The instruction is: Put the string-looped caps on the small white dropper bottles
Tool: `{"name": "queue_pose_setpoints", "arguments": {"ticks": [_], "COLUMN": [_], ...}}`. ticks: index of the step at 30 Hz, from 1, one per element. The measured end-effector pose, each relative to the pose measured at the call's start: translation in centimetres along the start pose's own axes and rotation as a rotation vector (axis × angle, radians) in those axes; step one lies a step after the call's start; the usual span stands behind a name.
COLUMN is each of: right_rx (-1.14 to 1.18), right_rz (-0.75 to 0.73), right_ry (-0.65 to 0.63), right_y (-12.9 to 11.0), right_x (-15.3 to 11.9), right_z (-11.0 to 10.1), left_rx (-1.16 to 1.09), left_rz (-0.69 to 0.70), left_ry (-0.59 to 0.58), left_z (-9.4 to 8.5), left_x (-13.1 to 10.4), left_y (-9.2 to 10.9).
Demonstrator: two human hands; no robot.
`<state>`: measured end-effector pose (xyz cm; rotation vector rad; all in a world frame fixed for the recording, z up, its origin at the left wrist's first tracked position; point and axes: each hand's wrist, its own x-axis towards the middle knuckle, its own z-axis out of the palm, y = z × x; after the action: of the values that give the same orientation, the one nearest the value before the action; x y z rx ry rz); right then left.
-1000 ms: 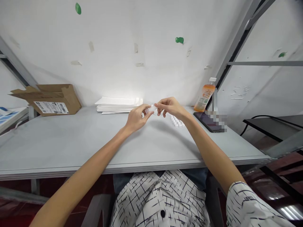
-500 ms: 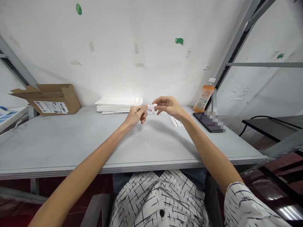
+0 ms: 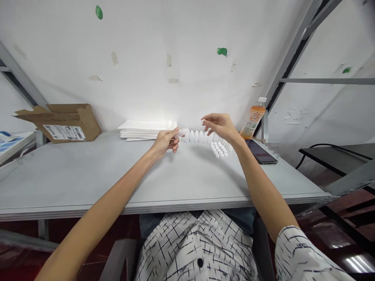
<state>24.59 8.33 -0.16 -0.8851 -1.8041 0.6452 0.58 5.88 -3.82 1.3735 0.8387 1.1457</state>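
Note:
My left hand (image 3: 166, 143) is closed on a small translucent white bottle (image 3: 183, 132), its narrow end pointing right. To the right, my right hand (image 3: 218, 124) is raised above the table and pinches a small white cap (image 3: 203, 122) between thumb and forefinger. Behind and between the hands, a row of small white bottles (image 3: 196, 136) stands upright. A cluster of white caps (image 3: 219, 149) lies on the table below my right hand, with small white pieces at its right side, partly hidden by the wrist.
Stacked white sheets or folded boxes (image 3: 143, 130) lie behind my left hand. A cardboard box (image 3: 68, 123) is on the left of the grey table (image 3: 88, 175). An orange drink bottle (image 3: 252, 119) and a phone (image 3: 260, 152) are on the right.
My right hand has moved right and up, away from the bottle, with a white cap now visible in its fingers. My left hand has shifted slightly left. More of the bottle row shows.

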Motion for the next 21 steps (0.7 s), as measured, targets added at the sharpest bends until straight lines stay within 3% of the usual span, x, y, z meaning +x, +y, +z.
{"name": "queue_pose_setpoints", "arguments": {"ticks": [4, 10, 14, 21], "right_rx": [-0.473, -0.845, -1.04, -1.178], "right_rz": [0.061, 0.16, 0.21, 0.233], "right_ry": [-0.016, -0.233, -0.363, -0.467], "right_y": [1.8, 1.7, 1.4, 3.5], "right_x": [0.3, 0.0, -0.2, -0.1], "right_z": [-1.4, -0.4, 1.0, 2.0], "left_rx": [0.048, 0.096, 0.14, 0.16], "left_rz": [0.023, 0.04, 0.042, 0.056], "left_ry": [0.039, 0.029, 0.023, -0.001], "left_z": [0.2, 0.5, 0.5, 0.3], "left_x": [-0.1, -0.4, -0.4, -0.3], "left_y": [0.0, 0.5, 0.6, 0.3]}}
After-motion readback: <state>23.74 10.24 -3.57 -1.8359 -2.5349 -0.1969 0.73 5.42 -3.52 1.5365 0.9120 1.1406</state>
